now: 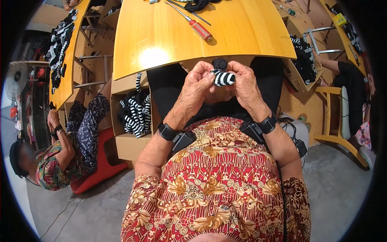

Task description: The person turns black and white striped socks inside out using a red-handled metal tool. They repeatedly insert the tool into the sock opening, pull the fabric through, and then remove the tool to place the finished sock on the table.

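Just below the near edge of the desk (153,32), above the person's lap, both hands hold a small striped cloth (224,79), knitted in black and white, with a dark bunched part (219,63) at its upper side. The left hand (197,80) has its thumb and fingers drawn together on the cloth's left end; the right hand (245,82) pinches the other end, its fingers bent and close together. Each wrist wears a black band.

On the desk lies a screwdriver (200,31) with a red handle, its shaft pointing to the upper left, near a thin dark rod and some black cloth at the far edge. More striped pieces fill a cardboard box (133,149) to the person's left and another box (296,80) to the right. Farther left, a co-worker sits on a red chair (96,171) beside another desk (75,44).
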Demonstrator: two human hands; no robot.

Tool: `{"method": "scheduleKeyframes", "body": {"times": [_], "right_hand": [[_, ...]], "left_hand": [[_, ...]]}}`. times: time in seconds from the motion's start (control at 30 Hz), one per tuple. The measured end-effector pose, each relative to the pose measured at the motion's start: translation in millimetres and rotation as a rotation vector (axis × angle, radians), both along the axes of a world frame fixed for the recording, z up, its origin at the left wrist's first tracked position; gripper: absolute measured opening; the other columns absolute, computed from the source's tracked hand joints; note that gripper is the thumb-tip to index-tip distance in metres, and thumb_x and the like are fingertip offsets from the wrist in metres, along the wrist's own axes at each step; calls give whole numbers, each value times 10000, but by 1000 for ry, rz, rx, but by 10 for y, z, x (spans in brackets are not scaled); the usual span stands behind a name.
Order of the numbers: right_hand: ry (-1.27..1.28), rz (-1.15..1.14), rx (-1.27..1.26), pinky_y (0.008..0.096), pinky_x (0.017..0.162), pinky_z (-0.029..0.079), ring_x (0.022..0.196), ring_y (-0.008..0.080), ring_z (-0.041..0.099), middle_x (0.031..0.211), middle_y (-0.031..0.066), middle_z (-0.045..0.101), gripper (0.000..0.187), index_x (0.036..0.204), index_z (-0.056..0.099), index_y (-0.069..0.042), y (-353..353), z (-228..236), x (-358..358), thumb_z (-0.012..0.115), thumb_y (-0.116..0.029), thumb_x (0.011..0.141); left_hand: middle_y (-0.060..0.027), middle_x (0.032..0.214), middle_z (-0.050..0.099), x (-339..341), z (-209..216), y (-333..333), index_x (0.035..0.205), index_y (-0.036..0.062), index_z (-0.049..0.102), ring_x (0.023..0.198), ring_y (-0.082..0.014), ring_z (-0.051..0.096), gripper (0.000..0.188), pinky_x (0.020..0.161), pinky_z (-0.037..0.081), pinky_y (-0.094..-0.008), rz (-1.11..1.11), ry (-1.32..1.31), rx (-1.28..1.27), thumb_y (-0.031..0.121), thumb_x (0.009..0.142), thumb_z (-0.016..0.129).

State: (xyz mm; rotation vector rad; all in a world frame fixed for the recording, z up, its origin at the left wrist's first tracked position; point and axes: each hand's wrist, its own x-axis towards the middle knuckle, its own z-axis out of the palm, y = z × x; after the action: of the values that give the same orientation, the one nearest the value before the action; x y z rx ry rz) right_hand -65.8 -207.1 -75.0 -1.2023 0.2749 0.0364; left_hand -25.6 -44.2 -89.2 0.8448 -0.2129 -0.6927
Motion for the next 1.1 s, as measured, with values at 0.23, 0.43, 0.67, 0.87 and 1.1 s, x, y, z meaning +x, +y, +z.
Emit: {"method": "scheduleKeyframes", "body": {"times": [0.23, 0.43, 0.67, 0.87, 1.1], "right_hand": [[-109, 79, -133, 201, 591, 419, 671, 37, 506, 740, -25, 570, 57, 846, 613, -25, -46, 100, -38, 635, -75, 862], [-222, 26, -523, 220, 622, 446, 718, 50, 527, 760, -14, 587, 97, 876, 610, -10, 26, 190, -66, 667, -85, 853], [-329, 10, -649, 234, 625, 469, 710, 91, 570, 834, 33, 599, 122, 875, 614, 6, 9, 247, -32, 695, -57, 809], [-506, -71, -850, 293, 643, 492, 726, 176, 606, 791, 72, 600, 132, 885, 621, 13, -16, 304, -63, 689, -41, 787], [-371, 70, -828, 296, 668, 499, 742, 170, 612, 784, 69, 617, 118, 879, 636, 4, -34, 252, -62, 670, -83, 807]], "left_hand": [[35, 892, 576, 40, -48, 42, 1012, 103, 544, 781, -46, 541, 159, 677, 454, -184, 65, 39, 62, 166, 914, 651], [49, 905, 563, 59, 64, 15, 994, 103, 546, 811, -31, 536, 124, 690, 443, -182, 170, -79, 222, 135, 917, 638], [61, 811, 556, 38, 55, -4, 952, 100, 536, 678, 7, 500, 115, 520, 391, -141, 189, -188, 246, 178, 935, 619], [56, 799, 547, 23, 61, 68, 953, 81, 528, 674, 0, 492, 114, 544, 398, -148, 149, -258, 292, 167, 945, 603], [57, 792, 537, 21, 66, 69, 952, 68, 526, 674, 5, 467, 114, 545, 379, -145, 108, -256, 292, 157, 947, 598]]}}
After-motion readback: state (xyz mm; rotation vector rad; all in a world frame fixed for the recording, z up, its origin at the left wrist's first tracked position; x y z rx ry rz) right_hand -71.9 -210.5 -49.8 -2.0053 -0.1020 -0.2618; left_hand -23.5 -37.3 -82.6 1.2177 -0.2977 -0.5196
